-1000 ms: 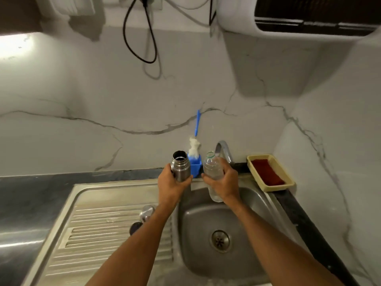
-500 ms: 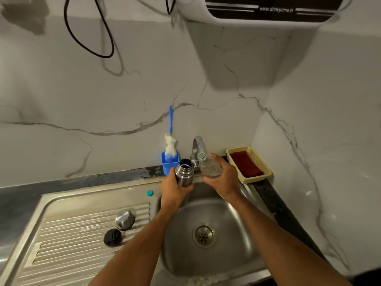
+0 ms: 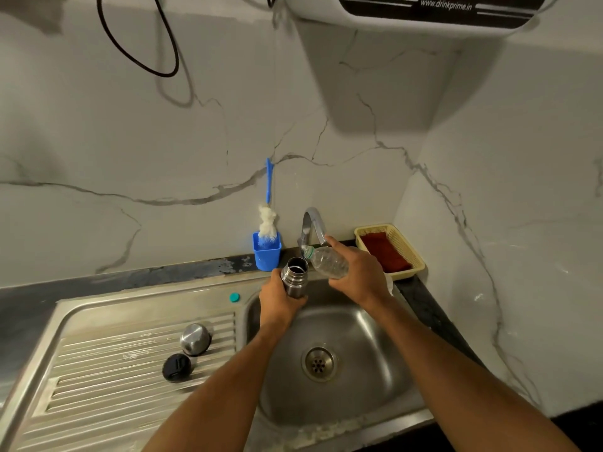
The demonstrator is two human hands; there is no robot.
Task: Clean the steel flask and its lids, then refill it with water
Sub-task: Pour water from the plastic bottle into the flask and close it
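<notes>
My left hand (image 3: 280, 301) grips the open steel flask (image 3: 293, 277) upright over the back of the sink basin (image 3: 375, 340). My right hand (image 3: 357, 275) holds a clear plastic bottle (image 3: 328, 261) tipped to the left, its mouth right above the flask's opening. On the draining board (image 3: 107, 370) lie the steel cup lid (image 3: 195, 338) and the black inner stopper (image 3: 176, 367). A small teal bottle cap (image 3: 234, 297) sits on the sink's rim.
The tap (image 3: 311, 225) curves over the basin just behind the bottle. A blue bottle brush (image 3: 268, 220) stands in a blue cup (image 3: 267, 254) by the wall. A yellow basket (image 3: 408, 252) with a red cloth sits at the right corner. A water purifier (image 3: 414, 11) hangs above.
The bottle in my right hand has gone from upright to tilted, with its mouth now over the flask. The view has shifted down and left, showing both lids on the draining board.
</notes>
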